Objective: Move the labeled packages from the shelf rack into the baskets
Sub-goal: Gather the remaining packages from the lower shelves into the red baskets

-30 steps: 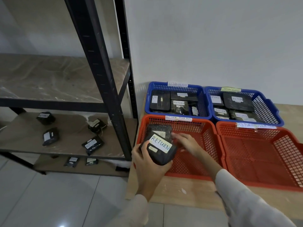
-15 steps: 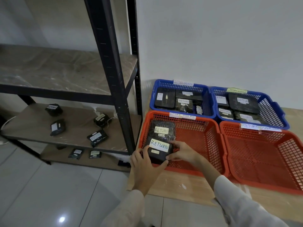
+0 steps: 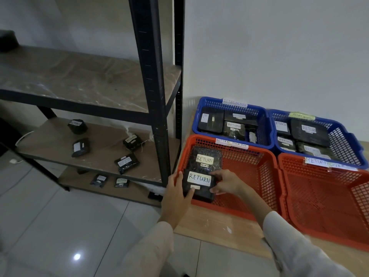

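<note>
Head view: black metal shelf rack [image 3: 151,76] fills the left side and stands on a tiled floor [image 3: 60,216]. To its right, a low wooden board [image 3: 215,222] against the wall carries four baskets in a two-by-two block. Right red basket [image 3: 327,202] is near right, left red basket [image 3: 247,176] near left. Behind them are the right blue basket [image 3: 343,144] and left blue basket [image 3: 211,100], both holding several dark labeled packages. On the rack's middle shelf four dark packages lie well apart [image 3: 77,126], [image 3: 80,147], [image 3: 132,141], [image 3: 126,162]. Two more are on the bottom shelf [image 3: 99,179], [image 3: 121,182]. Inside the left red basket, far-left corner, a package marked RETURN [image 3: 206,158] lies flat. The held package [image 3: 199,182], also marked RETURN, sits in the near-left corner just in front of it, edges touching or overlapping. Can't tell if it is resting on the basket floor. Left hand [image 3: 177,194] grips its left edge from outside the basket wall, thumb on top. Right hand [image 3: 225,181] pinches its right edge, fingers curled round it. A white tag reading RETURN OVER DUE [image 3: 231,143] hangs on the left red basket's back rim.
</note>
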